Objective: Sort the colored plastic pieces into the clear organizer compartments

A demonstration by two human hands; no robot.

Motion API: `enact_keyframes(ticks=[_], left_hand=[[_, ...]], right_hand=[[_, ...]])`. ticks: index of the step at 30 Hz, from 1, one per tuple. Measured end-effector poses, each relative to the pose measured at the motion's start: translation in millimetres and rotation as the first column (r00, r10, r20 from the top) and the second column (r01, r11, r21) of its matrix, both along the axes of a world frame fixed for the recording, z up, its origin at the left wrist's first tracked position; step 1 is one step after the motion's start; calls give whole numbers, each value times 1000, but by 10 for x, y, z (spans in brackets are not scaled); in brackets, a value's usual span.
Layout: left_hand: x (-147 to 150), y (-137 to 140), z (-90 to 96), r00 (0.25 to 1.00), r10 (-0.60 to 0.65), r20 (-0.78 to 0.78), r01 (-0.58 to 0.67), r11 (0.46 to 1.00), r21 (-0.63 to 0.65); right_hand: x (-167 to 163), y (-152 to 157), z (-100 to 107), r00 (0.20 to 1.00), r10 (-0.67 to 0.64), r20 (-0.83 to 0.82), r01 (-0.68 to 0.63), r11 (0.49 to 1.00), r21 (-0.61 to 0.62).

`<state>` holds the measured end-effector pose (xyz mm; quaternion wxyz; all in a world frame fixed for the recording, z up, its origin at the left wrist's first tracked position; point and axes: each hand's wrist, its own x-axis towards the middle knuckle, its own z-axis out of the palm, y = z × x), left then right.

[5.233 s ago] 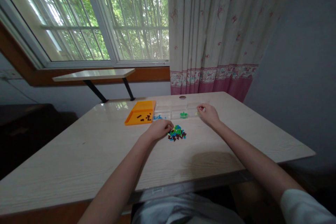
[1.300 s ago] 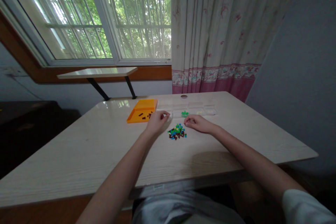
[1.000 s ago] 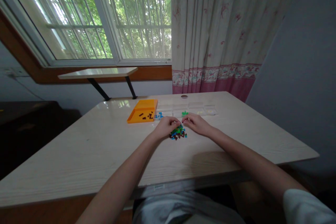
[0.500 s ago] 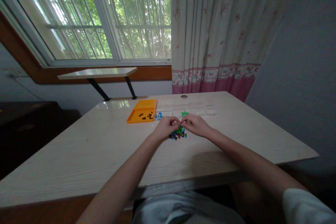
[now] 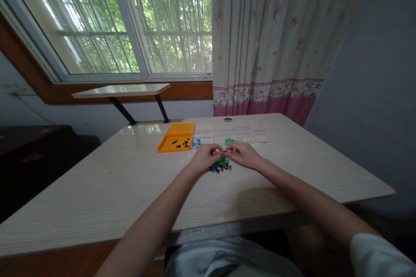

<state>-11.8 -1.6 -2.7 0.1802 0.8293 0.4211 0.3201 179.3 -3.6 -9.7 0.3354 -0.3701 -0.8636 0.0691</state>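
Our left hand (image 5: pixel 208 156) and right hand (image 5: pixel 243 154) pinch, contents unclear; multicoloured plastic pieces (image 5: pixel 221 165) remain heaped, some sorted into clear plastic trays (image 5: pixel 242 130).

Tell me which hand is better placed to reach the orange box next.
Likely the left hand: it is nearer the orange box, while the right hand is farther away, beyond the left.

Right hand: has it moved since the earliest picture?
Yes: against the orange case, the right hand has moved left and nearer the camera, now by the pile.
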Motion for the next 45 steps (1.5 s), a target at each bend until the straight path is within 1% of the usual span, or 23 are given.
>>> enact_keyframes(ticks=[3,5,7,9,11,18,21,24,26,28,29,30,33,35,37,39,41,43,45], left_hand=[[-54,-17,97,995,82,48,-88,987,136],[-99,-33,178,982,138,125,-165,956,241],[-136,-48,243,963,166,214,-227,924,307],[-158,-56,278,946,166,278,-258,906,335],[-164,-58,286,939,150,309,-258,903,343],[-163,-38,264,935,90,342,-228,893,387],[-167,-26,249,930,92,355,-235,893,384],[-172,-13,236,923,122,365,-265,888,375],[-192,12,222,920,174,352,-305,881,362],[-244,62,197,904,276,327,-383,862,333],[-286,97,178,884,345,315,-440,843,310],[-340,138,155,851,426,306,-509,814,281],[-562,283,66,719,642,267,-691,699,182],[-727,375,-3,648,720,248,-760,630,158],[-870,449,-71,615,751,240,-787,601,139],[-968,501,-131,615,756,224,-786,611,95],[-1020,533,-178,633,742,220,-767,640,48],[-1034,549,-208,650,726,224,-748,663,22],[-1027,548,-215,657,722,217,-742,670,15]], right_hand=[[26,12,9,999,5,45,-3,1000,-24],[53,33,-2,995,32,92,-27,998,-57],[78,59,-22,988,70,141,-57,993,-99],[96,81,-38,978,105,178,-81,988,-134],[102,93,-44,972,125,199,-96,984,-150],[87,82,-19,964,132,231,-98,984,-151],[88,86,-26,965,135,225,-102,983,-151],[94,99,-42,965,143,218,-114,983,-142],[99,107,-51,966,149,212,-120,982,-143],[102,112,-54,967,149,206,-119,981,-150],[104,114,-55,968,147,205,-116,981,-154],[105,116,-56,968,143,205,-111,981,-158],[104,121,-61,970,122,211,-88,982,-164],[103,124,-67,970,108,218,-72,983,-168],[102,126,-77,970,94,223,-57,984,-168],[101,127,-85,971,78,226,-41,985,-166],[99,126,-88,973,67,221,-30,985,-169],[94,122,-83,978,59,201,-23,984,-179],[85,114,-73,986,51,157,-19,980,-196]])
